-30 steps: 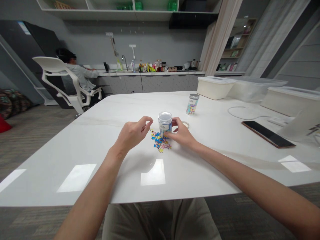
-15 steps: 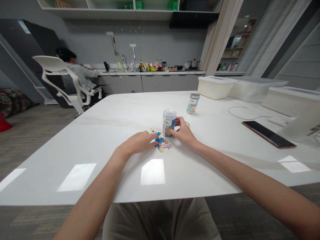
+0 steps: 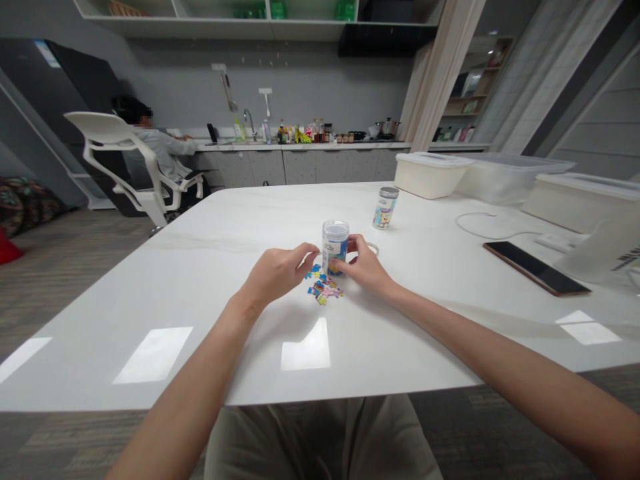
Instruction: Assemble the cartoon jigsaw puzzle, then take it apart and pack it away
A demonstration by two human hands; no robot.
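Note:
A small clear plastic jar with a blue label stands upright on the white table. My right hand is wrapped round its right side and holds it. A little heap of colourful puzzle pieces lies just in front of the jar. My left hand is raised slightly at the heap's left edge, fingers pinched together near the jar; what they hold is too small to make out.
A second labelled jar stands further back, a round lid lies behind my right hand. Right: a dark phone, a white cable and lidded plastic boxes. A person sits in a white chair at the far left.
My left hand dropped flat onto the puzzle pieces, then lifted pinched towards the jar. The jar shifted a little to the right under my right hand.

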